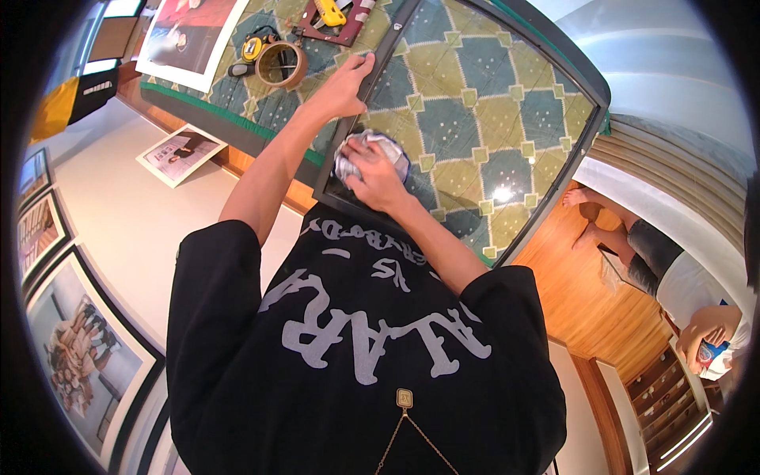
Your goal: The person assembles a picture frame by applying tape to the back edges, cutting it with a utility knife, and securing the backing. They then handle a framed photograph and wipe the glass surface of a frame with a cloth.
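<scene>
A large dark frame (532,226) with a glass pane (507,103) lies on a green and teal quilted cover, whose pattern shows through the glass. My left hand (345,87) grips the frame's left side, fingers and thumb at its edge. Near the frame's closest corner, my right hand (377,176) presses a crumpled white and blue cloth (400,150) onto the glass. Its fingers are bent over the cloth. A bright light spot reflects in the pane.
Left of the frame lie a brown tape roll (281,65), a tape measure (255,47), a yellow cutter (330,12) and a photo print (190,39). Another print (180,153) lies lower left. Framed photos (87,356) stand at left. A person (673,261) sits at right.
</scene>
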The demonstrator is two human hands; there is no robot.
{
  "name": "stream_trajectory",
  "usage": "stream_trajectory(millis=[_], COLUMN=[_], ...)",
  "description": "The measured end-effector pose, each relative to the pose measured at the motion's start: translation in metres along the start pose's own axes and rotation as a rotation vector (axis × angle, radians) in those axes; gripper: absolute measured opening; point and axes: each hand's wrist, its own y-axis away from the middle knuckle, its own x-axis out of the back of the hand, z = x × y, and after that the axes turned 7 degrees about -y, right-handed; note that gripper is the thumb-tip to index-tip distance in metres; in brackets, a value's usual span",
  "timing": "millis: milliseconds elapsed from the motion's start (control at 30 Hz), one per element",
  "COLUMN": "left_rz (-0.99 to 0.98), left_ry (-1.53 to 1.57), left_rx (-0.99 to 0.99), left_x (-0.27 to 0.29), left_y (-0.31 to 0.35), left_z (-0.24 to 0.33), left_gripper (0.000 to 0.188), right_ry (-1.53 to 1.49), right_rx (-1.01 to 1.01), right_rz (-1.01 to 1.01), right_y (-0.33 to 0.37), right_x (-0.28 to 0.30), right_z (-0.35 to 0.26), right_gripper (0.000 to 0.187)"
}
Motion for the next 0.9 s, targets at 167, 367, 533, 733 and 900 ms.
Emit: stream_trajectory(millis=[167, 367, 533, 733, 900], left_rz=[-0.094, -0.066, -0.033, -0.035, 0.021], left_ry=[-0.08, -0.161, -0.154, -0.229, -0.22], left_rx=[0.081, 0.135, 0.14, 0.156, 0.113], left_x=[0.006, -0.003, -0.004, -0.012, -0.016], left_y=[-0.006, -0.007, -0.007, -0.008, -0.006], left_z=[0.009, 0.012, 0.014, 0.01, 0.001], left_gripper=[0.094, 0.091, 0.09, 0.09, 0.089], right_ry=[-0.054, -0.036, 0.044, -0.085, 0.205], right_rx=[0.02, 0.08, 0.155, 0.033, -0.314], right_rz=[-0.112, -0.397, -0.447, -0.531, -0.755], right_y=[0.023, 0.021, 0.026, 0.074, 0.078], right_x=[-0.018, -0.017, -0.007, 0.064, 0.12], right_z=[-0.01, -0.018, -0.016, -0.004, -0.038], right_gripper=[0.049, 0.043, 0.037, 0.032, 0.033])
